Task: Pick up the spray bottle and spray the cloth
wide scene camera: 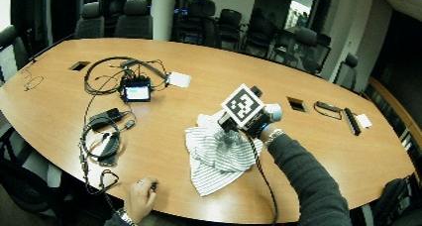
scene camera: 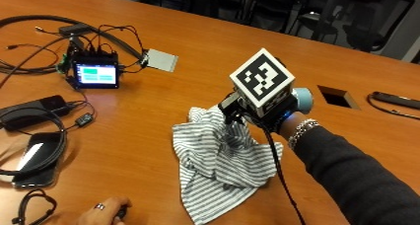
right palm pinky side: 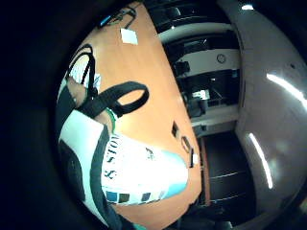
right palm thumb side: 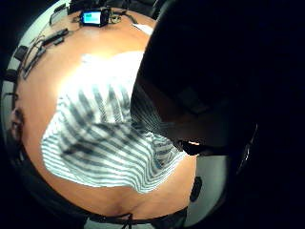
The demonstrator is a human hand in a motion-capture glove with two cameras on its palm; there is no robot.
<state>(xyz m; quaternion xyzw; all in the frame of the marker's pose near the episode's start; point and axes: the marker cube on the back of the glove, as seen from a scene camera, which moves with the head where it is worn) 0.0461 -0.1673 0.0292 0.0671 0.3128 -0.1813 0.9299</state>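
Over the striped cloth (scene camera: 220, 170), near the table's (scene camera: 197, 47) middle, your gloved right hand (scene camera: 262, 114) holds the spray bottle (right palm pinky side: 139, 175) off the wood; the little-finger palm view shows its white printed body filling the space against your palm, with a strap and finger wrapped across it, so your fingers are closed around the bottle. The pick-up looks done, and you seem to be at the spraying step. Your next move would call for squeezing the trigger with the nozzle aimed down at the cloth, keeping the bottle close above the crumpled heap so the mist lands on fabric and not on the small screen device (scene camera: 96, 74) or its cables nearby.

From the outside view the bottle is mostly hidden behind your hand; its pale blue end (scene camera: 303, 100) shows on the wrist side, so its long axis appears to lie roughly level, running from that end toward the cloth. I cannot tell exactly where the nozzle points. Your bare hand (scene camera: 105, 212) rests at the table's near edge.
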